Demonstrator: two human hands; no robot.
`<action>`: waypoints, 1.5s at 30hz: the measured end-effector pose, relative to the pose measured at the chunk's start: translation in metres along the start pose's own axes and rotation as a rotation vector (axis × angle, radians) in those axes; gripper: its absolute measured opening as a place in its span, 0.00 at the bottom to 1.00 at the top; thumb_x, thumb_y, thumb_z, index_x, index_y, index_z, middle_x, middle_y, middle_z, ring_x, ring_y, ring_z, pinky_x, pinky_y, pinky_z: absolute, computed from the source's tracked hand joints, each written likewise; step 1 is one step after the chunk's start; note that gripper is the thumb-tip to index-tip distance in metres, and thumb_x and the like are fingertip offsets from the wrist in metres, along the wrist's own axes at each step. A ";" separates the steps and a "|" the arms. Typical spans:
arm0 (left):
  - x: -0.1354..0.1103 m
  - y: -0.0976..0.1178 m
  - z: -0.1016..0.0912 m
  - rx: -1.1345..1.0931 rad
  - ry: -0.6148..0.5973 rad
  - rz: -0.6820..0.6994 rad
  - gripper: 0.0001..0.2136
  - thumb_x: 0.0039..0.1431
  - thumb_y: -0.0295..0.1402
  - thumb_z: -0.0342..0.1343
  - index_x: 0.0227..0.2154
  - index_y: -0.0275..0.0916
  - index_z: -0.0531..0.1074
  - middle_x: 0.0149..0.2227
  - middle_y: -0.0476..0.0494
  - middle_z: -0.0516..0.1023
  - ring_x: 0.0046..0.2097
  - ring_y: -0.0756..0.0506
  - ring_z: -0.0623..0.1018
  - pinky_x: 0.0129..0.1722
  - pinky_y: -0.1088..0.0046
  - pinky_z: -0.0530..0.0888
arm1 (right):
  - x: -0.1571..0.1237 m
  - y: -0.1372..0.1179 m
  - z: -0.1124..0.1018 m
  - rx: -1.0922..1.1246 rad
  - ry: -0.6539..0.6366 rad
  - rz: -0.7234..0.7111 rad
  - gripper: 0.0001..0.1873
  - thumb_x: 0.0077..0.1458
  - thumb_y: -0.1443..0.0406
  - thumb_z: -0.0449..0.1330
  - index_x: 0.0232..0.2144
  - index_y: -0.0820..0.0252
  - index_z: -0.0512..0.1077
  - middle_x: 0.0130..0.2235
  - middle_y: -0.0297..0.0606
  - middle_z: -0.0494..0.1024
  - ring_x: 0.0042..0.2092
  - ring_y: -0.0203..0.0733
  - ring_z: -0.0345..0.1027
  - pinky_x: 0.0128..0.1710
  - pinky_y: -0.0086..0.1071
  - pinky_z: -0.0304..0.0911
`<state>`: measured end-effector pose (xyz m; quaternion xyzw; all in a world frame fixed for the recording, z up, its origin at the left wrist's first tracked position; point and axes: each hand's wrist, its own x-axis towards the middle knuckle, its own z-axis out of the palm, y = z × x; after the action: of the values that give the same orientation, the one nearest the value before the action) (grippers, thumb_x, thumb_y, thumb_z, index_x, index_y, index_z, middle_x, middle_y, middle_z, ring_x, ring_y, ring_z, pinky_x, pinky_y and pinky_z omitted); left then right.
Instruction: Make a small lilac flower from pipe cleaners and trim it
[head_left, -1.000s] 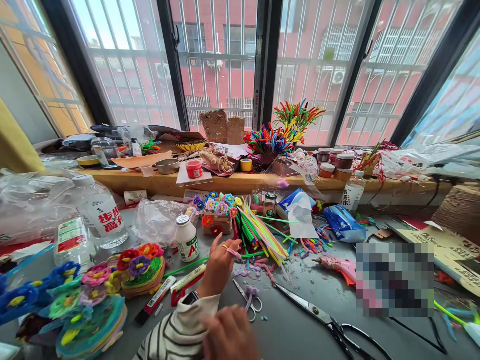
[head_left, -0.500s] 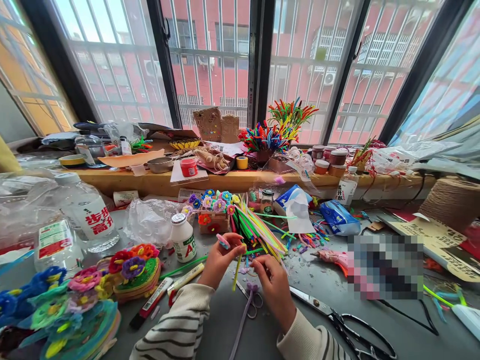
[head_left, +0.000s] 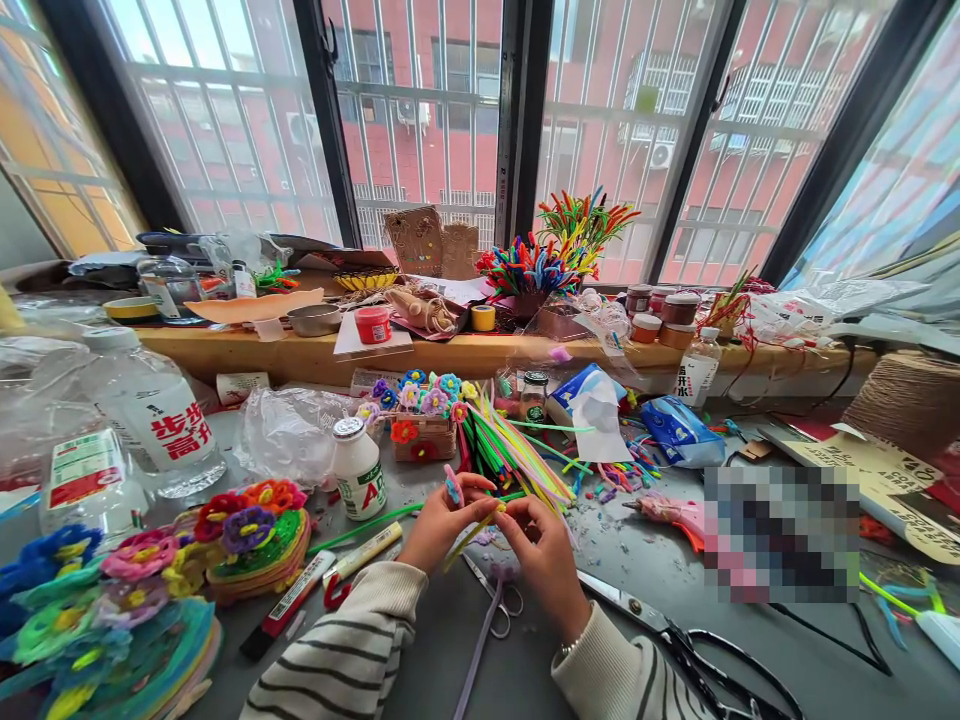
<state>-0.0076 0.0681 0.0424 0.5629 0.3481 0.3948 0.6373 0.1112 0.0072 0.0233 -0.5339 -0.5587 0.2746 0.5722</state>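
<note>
A short yellow pipe cleaner is pinched in the fingers of my left hand, its tail hanging down to the left. My right hand has thumb and index finger closed on the other end of it, close to the left fingertips. A small pink and blue piece sits against my left index finger. Below the hands, a purple pipe cleaner with a bunched top lies over small scissors. Large black-handled scissors lie beside my right wrist.
Pipe-cleaner flowers crowd the left front. A white bottle stands behind my left hand, near a flower-filled box and a bundle of loose pipe cleaners. A glue gun lies at right.
My right hand has moved in to the left and up and now pinches the yellow pipe cleaner's end. The pipe cleaner has swung from nearly upright to slanting.
</note>
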 end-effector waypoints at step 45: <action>-0.015 0.009 0.007 0.046 -0.319 -0.223 0.11 0.38 0.35 0.58 0.17 0.33 0.64 0.16 0.49 0.73 0.17 0.52 0.71 0.20 0.77 0.67 | 0.006 0.002 -0.021 0.057 -0.218 -0.047 0.11 0.50 0.62 0.48 0.18 0.60 0.59 0.19 0.28 0.56 0.21 0.31 0.50 0.21 0.25 0.48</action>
<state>-0.0089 0.0520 0.0518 0.5907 0.3117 0.2194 0.7112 0.1327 0.0069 0.0274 -0.4712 -0.6219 0.3332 0.5294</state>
